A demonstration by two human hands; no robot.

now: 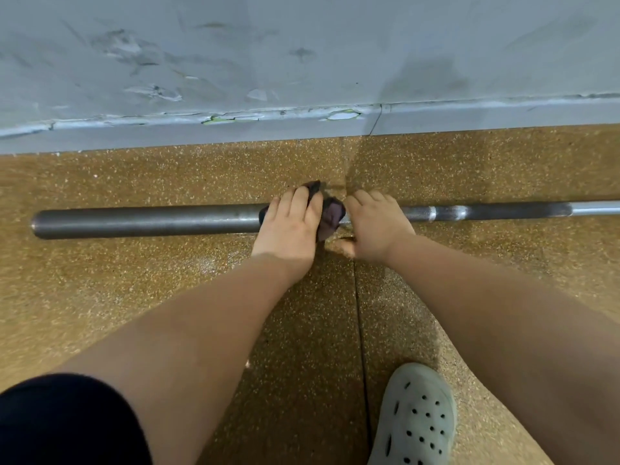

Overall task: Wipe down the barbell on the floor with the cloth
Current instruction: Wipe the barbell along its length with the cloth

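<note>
A long steel barbell [151,220] lies on the speckled brown floor, parallel to the wall, its thick dark sleeve on the left and its thinner shaft running off the right edge. My left hand [290,224] grips a dark purple cloth [332,214] wrapped over the bar at the inner end of the sleeve. Just to the right, my right hand [375,226] curls over the shaft, thumb underneath, holding the bar. Where sleeve meets shaft is hidden beneath the hands and cloth.
A scuffed grey wall [302,62] with a chipped skirting stands just beyond the bar. My foot in a pale green clog [414,417] is planted at the bottom right. A dark-clothed knee [63,421] fills the bottom left. A floor seam [360,330] runs toward me.
</note>
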